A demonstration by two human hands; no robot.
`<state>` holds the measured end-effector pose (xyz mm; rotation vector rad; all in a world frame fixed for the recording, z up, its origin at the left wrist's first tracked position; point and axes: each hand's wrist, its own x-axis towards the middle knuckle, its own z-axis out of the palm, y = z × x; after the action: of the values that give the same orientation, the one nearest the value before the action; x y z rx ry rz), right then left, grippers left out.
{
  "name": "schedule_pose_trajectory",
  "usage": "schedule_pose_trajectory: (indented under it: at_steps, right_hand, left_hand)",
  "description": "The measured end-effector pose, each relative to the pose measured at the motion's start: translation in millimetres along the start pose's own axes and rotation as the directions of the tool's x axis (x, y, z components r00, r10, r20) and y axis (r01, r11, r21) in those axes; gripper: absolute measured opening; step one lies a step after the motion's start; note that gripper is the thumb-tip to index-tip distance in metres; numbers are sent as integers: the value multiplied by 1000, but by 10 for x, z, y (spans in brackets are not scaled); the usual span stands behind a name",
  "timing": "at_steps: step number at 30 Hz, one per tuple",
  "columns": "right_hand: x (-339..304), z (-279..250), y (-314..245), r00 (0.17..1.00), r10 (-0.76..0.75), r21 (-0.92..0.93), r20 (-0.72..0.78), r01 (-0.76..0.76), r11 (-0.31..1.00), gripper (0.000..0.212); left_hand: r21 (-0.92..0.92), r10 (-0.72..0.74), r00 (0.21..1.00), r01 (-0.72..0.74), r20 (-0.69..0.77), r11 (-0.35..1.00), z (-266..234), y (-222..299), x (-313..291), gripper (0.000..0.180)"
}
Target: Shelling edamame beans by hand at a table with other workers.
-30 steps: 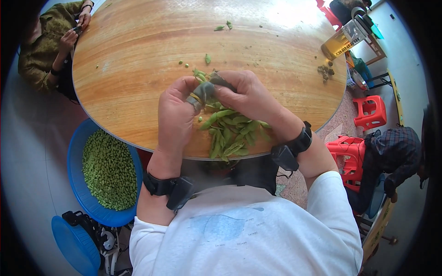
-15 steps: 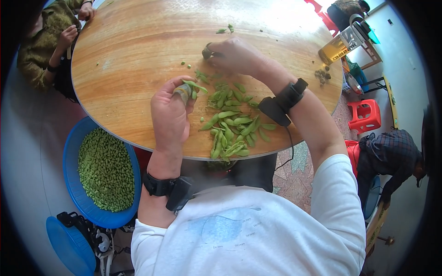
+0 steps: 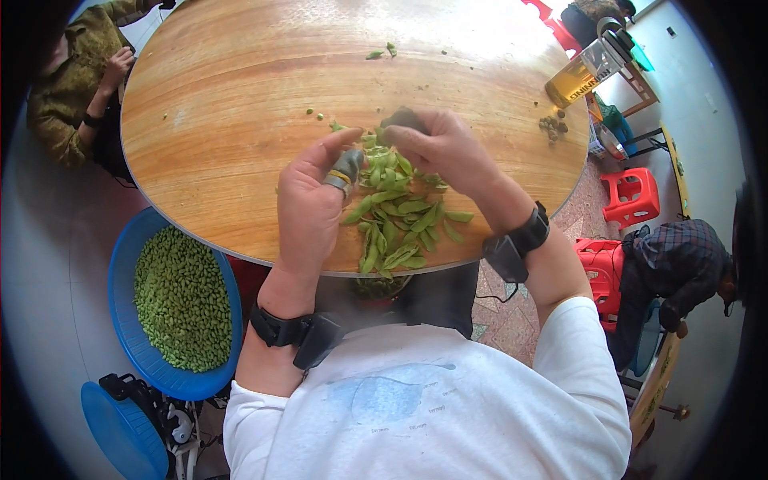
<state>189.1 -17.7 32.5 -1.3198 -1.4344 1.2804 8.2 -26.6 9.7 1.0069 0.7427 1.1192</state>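
My left hand (image 3: 312, 188) hovers over the wooden table at the left edge of a heap of green soybean pods (image 3: 400, 216). A grey cover with a yellow band (image 3: 345, 171) sits on its thumb. Thumb and index finger stand apart, and no pod shows clearly between them. My right hand (image 3: 448, 148) is over the far side of the heap, its fingers drawn together and a dark cover (image 3: 406, 120) on a fingertip. Blur hides what those fingers hold, if anything. Black straps with small devices circle both wrists.
A blue basin (image 3: 120, 312) full of shelled beans stands left of the table (image 3: 240, 96). A jug of amber liquid (image 3: 578, 80) and small brown lumps (image 3: 552, 128) are at the right. Other people sit or bend nearby, among red stools (image 3: 630, 196).
My right hand has come nearer and to the right, close to my left hand. My left hand has shifted slightly right, and the pod seen in it before no longer shows there.
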Motion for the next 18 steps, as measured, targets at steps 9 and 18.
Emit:
schedule_pose_trajectory:
  at_steps: [9,18]
  right_hand:
    - [-178,267,-168,982,72,107,174,-92,990,28]
    - [-169,256,-101,951,124,325,284,-217,920,22]
  left_hand:
    - [-441,-47,998,65,51,895,-195,-84,50,22]
    - [-372,-36,997,61,75,926,-169,-41,37,15]
